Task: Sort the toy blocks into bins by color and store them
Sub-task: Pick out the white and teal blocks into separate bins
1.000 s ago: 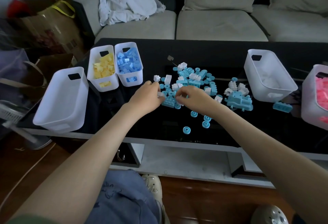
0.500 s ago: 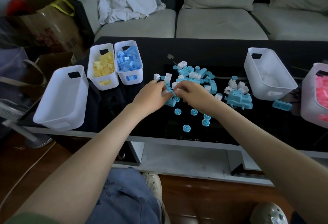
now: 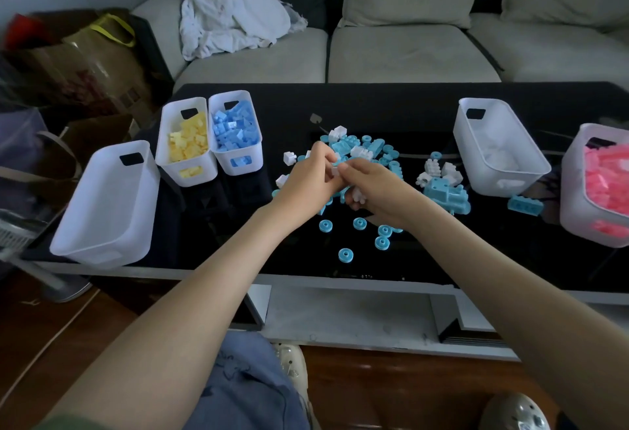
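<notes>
While the left hand (image 3: 306, 184) and right hand (image 3: 377, 191), fingers (image 3: 323, 158) clamped on white blocks (image 3: 357, 196), partly cover the teal pile (image 3: 374, 147), a blue-filled bin (image 3: 238, 165) and a white-filled bin (image 3: 510, 186) flank them on the desk (image 3: 408, 102).

Upper frame: beige sofa (image 3: 408, 55) behind the black glossy desk (image 3: 374, 99). Upper centre-left: crumpled white cloth (image 3: 231, 17) on the left seat. Upper left: brown paper bag (image 3: 98, 58) with yellow handles (image 3: 115, 26), beside the sofa arm. Bottom of frame: dark wooden floor (image 3: 391, 392); pale perforated shoe (image 3: 289, 361) at bottom centre, second shoe (image 3: 517, 412) at lower right, partly cut off.
</notes>
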`<state>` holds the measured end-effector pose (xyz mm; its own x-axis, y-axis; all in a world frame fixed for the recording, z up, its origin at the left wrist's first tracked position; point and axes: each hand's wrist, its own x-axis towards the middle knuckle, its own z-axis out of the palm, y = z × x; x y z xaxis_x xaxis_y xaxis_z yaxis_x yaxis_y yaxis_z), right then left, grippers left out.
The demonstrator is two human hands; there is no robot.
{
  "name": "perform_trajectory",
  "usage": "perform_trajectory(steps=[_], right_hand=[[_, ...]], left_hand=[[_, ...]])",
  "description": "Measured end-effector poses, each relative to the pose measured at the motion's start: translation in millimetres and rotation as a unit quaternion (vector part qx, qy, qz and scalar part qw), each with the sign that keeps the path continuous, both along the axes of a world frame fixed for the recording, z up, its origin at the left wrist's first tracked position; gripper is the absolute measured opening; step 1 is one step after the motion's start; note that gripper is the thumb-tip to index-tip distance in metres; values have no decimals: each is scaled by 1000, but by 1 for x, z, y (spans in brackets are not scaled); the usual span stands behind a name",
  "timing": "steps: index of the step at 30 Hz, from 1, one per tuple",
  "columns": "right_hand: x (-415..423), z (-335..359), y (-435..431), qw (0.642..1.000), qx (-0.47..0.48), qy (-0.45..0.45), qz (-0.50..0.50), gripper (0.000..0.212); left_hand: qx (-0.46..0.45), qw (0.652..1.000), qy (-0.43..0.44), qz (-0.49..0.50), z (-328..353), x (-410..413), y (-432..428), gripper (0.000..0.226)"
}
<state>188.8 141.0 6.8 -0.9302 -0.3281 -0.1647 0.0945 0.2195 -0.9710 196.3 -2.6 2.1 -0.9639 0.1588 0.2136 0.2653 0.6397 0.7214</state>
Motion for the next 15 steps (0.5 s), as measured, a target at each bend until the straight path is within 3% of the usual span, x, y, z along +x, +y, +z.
perform_trajectory(steps=[5,9,11,15], right_hand=[[-4,18,43,987,76,111,-87,24],[-12,39,100,951,142,185,-204,21],[-17,49,133,916,193,238,-259,25],[-33,46,177,892,287,215,-275,31]], left_hand=[[-41,998,36,27,8,-13,40,44],[-19,1000,-11,-7,14,-25,83,22],[-7,999,-7,-33,13,-29,101,24],[-68,996,-6,-51,7,-31,113,21]])
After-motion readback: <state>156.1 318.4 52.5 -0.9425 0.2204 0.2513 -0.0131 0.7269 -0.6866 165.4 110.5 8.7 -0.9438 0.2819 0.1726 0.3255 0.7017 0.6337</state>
